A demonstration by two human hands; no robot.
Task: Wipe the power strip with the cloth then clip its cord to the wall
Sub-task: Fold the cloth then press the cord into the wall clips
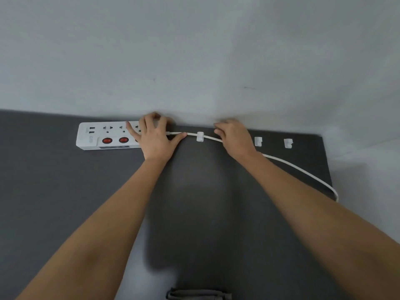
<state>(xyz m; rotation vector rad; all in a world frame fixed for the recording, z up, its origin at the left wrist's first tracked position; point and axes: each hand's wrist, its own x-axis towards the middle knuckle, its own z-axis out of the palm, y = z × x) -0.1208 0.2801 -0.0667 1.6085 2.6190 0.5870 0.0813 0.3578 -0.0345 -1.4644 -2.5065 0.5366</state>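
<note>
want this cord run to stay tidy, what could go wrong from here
Only the first clip holds the cord; the two clips further right are empty, so the slack loop drooping past the table edge could tug it loose. The left hand resting on the power strip might nudge it or press a red switch.

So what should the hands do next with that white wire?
Probably the right hand should press the cord into the next clip. The cord already sits in the first clip, while two clips further right hold nothing and the cord sags loose.
</note>
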